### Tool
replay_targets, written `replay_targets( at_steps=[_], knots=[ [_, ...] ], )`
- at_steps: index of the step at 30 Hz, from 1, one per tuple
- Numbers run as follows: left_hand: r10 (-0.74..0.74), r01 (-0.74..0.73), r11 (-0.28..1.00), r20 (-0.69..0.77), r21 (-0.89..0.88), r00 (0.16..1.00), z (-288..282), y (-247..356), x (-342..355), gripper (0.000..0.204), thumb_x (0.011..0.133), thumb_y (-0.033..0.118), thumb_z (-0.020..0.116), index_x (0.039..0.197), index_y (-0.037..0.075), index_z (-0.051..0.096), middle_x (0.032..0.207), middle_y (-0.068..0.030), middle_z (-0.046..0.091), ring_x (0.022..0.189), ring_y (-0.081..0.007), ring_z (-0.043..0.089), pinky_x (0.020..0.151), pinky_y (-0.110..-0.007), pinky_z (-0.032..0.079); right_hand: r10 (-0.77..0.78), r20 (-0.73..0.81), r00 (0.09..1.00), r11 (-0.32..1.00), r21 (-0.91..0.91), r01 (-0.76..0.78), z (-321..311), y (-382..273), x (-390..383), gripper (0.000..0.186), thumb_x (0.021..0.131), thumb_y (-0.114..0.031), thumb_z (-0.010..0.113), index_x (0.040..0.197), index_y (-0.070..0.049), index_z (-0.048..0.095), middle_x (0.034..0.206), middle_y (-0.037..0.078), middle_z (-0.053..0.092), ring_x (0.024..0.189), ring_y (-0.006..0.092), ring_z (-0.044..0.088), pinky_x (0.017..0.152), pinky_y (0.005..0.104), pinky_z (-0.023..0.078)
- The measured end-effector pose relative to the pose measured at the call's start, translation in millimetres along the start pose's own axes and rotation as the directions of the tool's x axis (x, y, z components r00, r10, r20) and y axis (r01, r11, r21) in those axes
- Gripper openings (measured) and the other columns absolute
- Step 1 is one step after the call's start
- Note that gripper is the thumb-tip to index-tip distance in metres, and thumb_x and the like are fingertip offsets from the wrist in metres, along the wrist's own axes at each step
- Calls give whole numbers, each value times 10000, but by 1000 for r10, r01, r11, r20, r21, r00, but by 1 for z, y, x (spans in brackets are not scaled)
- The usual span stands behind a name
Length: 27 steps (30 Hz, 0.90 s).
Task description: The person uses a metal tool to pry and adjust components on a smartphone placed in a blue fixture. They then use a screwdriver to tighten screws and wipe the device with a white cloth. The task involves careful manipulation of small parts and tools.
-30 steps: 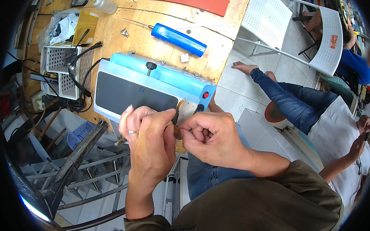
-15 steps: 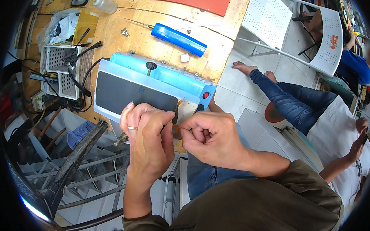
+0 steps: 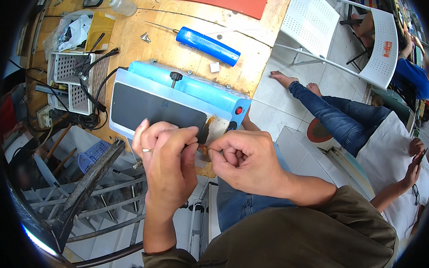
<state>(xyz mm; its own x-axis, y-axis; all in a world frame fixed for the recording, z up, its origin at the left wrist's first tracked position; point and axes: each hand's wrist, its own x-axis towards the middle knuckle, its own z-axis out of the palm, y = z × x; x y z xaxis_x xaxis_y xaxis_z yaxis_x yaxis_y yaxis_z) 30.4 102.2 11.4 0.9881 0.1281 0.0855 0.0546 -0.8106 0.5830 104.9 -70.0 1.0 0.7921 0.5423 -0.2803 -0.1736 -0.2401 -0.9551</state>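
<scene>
My left hand (image 3: 167,166), with a ring on one finger, is closed in a pinch at the near edge of a blue bench machine. Close by on its right, my right hand (image 3: 251,158) is also curled into a pinch. Whatever the fingertips hold is too small or hidden to name. The machine (image 3: 208,97) has a flat dark panel (image 3: 149,105) in front, a black knob (image 3: 175,76) and a red button (image 3: 238,110). A brownish, stained pale patch (image 3: 217,127) shows at the panel's right end, just beyond my fingers.
On the wooden table lie a blue-handled tool with a thin spike (image 3: 206,45), a small white block (image 3: 214,67) and a red mat (image 3: 233,3). White baskets with black cables (image 3: 78,98) stand left. A white folding chair (image 3: 309,19) and a seated person (image 3: 385,142) are at right.
My left hand has shifted slightly left, away from my right hand, widening the gap between their fingertips. My right hand stays almost still.
</scene>
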Motion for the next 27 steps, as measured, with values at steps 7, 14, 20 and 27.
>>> replay_targets(
  at_steps=[7,14,20,27],
  knots=[
    [-72,74,991,-22,115,997,-13,10,-2,181,929,195,790,1096,134,754,1002,-15,636,1079,-280,586,1167,-575,295,29,-1,1000,999,19,-29,0,-1,-2,74,844,23,786,826,-23,731,544,12,517,484,110,501,505,314,409],
    [-74,68,990,38,125,997,-11,8,3,131,886,185,828,991,160,754,987,5,602,1088,-270,573,1168,-579,269,5,-13,1000,1000,5,-5,0,-2,-1,84,844,32,791,824,-19,727,542,16,516,484,118,507,516,313,422],
    [-47,32,984,85,173,995,-13,10,6,150,858,127,812,975,150,721,993,2,609,1107,-272,575,1183,-585,253,-27,-10,1000,1000,-2,27,-1,-1,-1,96,839,45,780,810,-16,711,540,20,510,480,128,509,519,315,425],
    [-4,-8,985,73,170,997,-10,10,10,166,830,81,790,952,136,692,982,-11,612,1125,-289,572,1198,-580,250,-63,-11,998,998,-31,62,-1,1,-1,110,824,54,774,798,-14,692,542,28,502,473,138,503,513,319,423]
  ],
)
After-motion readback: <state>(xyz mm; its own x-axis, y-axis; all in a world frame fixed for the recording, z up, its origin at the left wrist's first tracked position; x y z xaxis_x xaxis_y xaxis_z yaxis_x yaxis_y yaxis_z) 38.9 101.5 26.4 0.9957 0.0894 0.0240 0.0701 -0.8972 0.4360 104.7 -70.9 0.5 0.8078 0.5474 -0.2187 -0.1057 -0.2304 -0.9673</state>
